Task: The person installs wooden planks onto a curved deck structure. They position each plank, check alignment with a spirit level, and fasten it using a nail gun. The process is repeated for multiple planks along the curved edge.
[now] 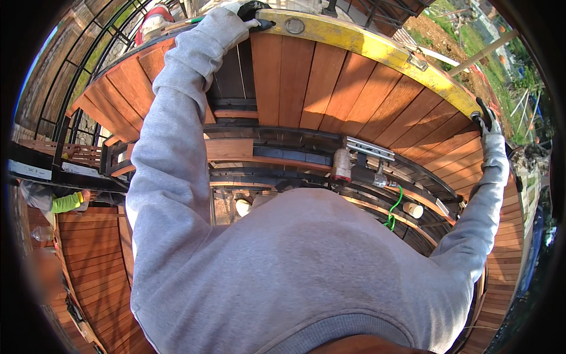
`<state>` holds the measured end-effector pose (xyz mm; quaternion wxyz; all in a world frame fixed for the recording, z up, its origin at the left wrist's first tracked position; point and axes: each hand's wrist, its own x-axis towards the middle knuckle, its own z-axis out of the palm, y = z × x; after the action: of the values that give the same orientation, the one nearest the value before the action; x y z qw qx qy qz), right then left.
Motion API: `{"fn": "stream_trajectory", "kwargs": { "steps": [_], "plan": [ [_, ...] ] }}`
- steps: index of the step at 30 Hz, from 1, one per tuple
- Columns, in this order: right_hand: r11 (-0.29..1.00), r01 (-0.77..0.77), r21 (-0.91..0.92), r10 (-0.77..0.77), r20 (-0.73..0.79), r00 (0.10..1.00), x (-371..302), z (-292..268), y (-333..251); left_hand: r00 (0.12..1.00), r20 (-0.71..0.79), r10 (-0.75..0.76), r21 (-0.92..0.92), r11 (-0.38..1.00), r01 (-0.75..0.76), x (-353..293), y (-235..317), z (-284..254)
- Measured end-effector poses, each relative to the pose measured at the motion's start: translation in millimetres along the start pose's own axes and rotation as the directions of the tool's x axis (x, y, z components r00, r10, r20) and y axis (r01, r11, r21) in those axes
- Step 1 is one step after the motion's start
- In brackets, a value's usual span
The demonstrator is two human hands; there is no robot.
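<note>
A long yellow spirit level (377,46) lies along the far edge of the reddish-brown wooden boards (330,79), curved by the lens. My left hand (252,14), in a black and grey glove, is closed on its left end, with a dark fingertip showing on the near face. At the other end my right hand (488,122), gloved too, grips the level with thumb and fingers. Both arms, in grey sleeves, are stretched wide. Left of the level, a gap between the boards shows dark strips (236,74) underneath.
Nearer me, a nail gun (362,167) with a green hose (394,207) rests on the black framing. Beside it stands a white cup-like object (413,209). At far left is another person's lime sleeve (66,203). Black metal railings (76,65) rise behind the left boards.
</note>
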<state>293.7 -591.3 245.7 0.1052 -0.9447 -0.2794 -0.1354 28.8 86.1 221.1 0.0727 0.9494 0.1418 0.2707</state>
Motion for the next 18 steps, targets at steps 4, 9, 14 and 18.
{"fn": "stream_trajectory", "kwargs": {
  "steps": [4, 9, 14, 18],
  "plan": [
    [0.997, 0.066, -0.039, -0.073, -0.218, 0.973, -10, 19, 22, 0.991, 0.103, -0.089, 0.071, 0.994, 0.082, -7, 18, -13],
    [0.988, 0.125, 0.095, -0.064, -0.485, 0.872, -31, 46, 2, 0.998, 0.069, 0.004, -0.267, 0.964, 0.014, -4, -19, 13],
    [0.980, -0.110, 0.165, 0.175, -0.454, 0.873, -45, 44, -12, 0.989, 0.113, 0.100, -0.609, 0.793, -0.011, 9, -40, 32],
    [0.983, -0.079, 0.164, 0.148, -0.465, 0.873, -39, 46, -3, 0.989, 0.074, 0.127, -0.562, 0.825, -0.064, 4, -37, 23]
  ]
}}
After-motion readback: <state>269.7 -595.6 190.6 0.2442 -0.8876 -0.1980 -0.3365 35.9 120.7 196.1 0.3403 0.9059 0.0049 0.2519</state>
